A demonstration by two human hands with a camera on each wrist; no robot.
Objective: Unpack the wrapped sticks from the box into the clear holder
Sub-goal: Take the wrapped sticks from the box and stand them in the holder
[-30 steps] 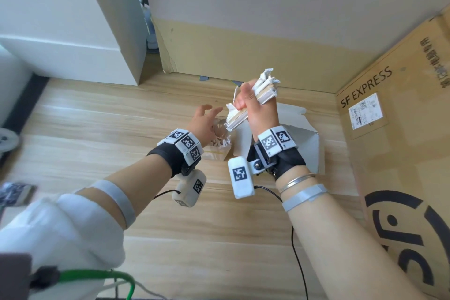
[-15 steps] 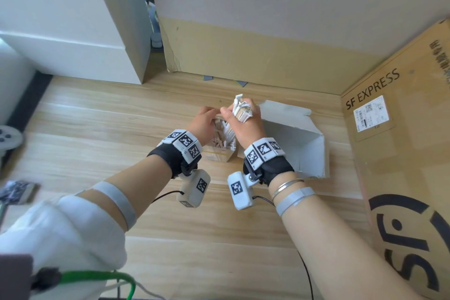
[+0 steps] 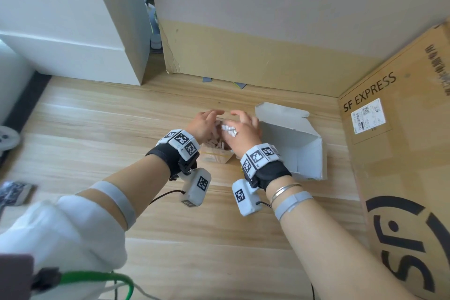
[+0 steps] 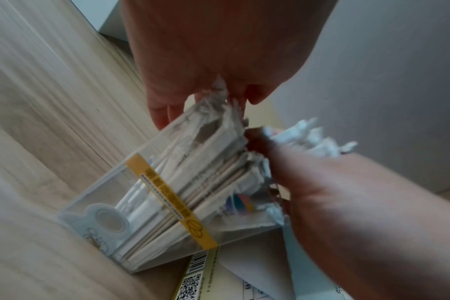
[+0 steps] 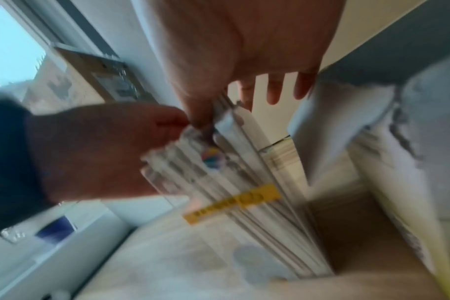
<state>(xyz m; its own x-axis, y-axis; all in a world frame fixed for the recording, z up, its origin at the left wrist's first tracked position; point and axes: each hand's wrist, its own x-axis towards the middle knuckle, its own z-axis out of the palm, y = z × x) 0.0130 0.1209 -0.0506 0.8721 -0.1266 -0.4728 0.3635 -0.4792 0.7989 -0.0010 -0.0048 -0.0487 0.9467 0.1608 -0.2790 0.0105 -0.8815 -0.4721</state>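
Note:
The clear holder [image 3: 215, 154] with a yellow band stands on the wood surface, packed with upright paper-wrapped sticks [image 4: 213, 158]. Both hands hover over its top. My left hand [image 3: 207, 123] reaches down with straight fingers that touch the stick tops on the left side. My right hand [image 3: 243, 129] has its fingers straight and spread behind the bundle it brought [image 5: 244, 172], with its thumb pressed against the wrappers; white wrapper ends [image 3: 227, 128] poke up beside the thumb. The open white box [image 3: 292, 151] lies just right of the holder.
A large SF Express carton [image 3: 401, 153] walls off the right side. A cardboard panel [image 3: 243, 51] stands at the back and a white cabinet [image 3: 73, 31] at the back left. A printed sheet with a barcode [image 4: 193, 274] lies by the holder's base.
My right hand has brought the bundle of sticks down from the air into the holder and straightened its fingers. My left hand has closed in over the holder's top.

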